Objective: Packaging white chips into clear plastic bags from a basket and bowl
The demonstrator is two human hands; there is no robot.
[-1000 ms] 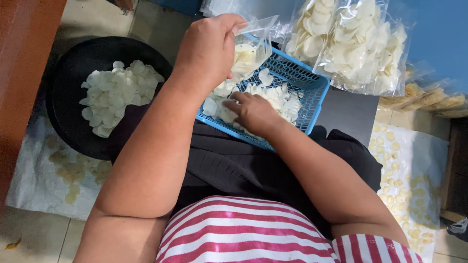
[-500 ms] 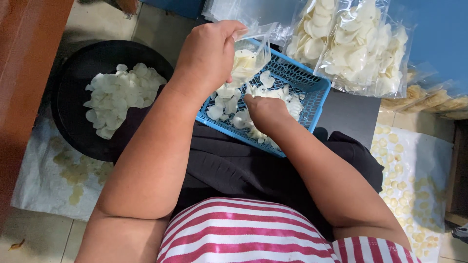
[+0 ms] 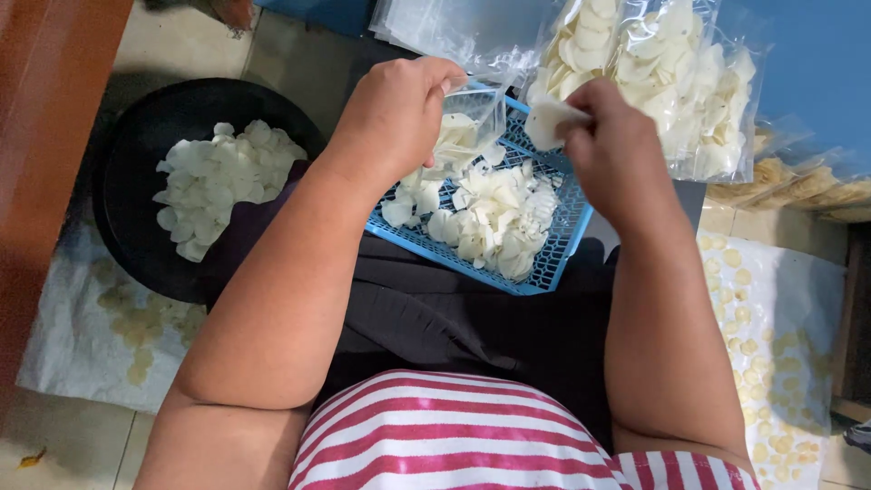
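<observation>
Left hand (image 3: 392,113): raised over basket, grip closed on rim of small clear bag (image 3: 467,127), pinching mouth at top.
Small clear bag: hangs roughly upright from left grip, mouth up and facing right; part-filled w/ pale chips; lower end just above basket contents.
Right hand (image 3: 615,150): raised, level w/ bag mouth, grip closed on a few white chips (image 3: 547,121) sticking out left of fingers.
Key relation: chips in right grip lie just right of bag mouth, near but apart; gap is sideways, bag's long axis vertical. Right hand nearer to mouth opening; left holds it.
Blue basket (image 3: 567,227): plastic mesh, resting on lap, tilted; loose heap of white chips (image 3: 494,218) inside, below both hands.
Lap: black cloth (image 3: 454,318) under basket; striped red-white shirt at bottom edge.
Black pan (image 3: 136,191): on floor, left of lap, well apart from hands; holds more white chips.
Filled bags (image 3: 671,82): clear, packed w/ chips, lying beyond basket, upper right; yellower packs further right.
Empty bags (image 3: 454,32): clear stack, top centre, behind left hand.
Floor: tiled; white sheets both sides w/ small yellowish chips spread out.
Room: tight, wooden piece at far left, blue surface upper right.
</observation>
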